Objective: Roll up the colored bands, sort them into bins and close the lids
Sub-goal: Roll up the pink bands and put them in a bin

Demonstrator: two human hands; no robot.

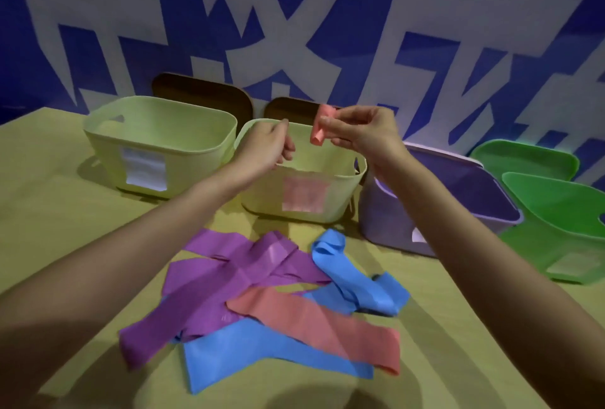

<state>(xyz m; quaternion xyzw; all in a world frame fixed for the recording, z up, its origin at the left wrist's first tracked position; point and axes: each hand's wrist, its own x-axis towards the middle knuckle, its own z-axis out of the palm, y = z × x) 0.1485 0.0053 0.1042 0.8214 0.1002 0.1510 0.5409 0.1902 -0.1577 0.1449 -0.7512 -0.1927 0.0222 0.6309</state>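
Four bins [304,192] in a row along the tabletop [59,212] back; loose bands [262,304] piled in front, lids [203,91] behind.

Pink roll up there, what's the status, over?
Right hand pinches the pink roll above the pink-labelled bin. Left hand loosely curled, holding nothing. Loose bands unrolled on the table. Nothing in the way.

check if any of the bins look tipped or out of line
Yes: the purple bin and the green bin on the right lean over, openings tilted, while the two pale yellow bins stand upright in a row.
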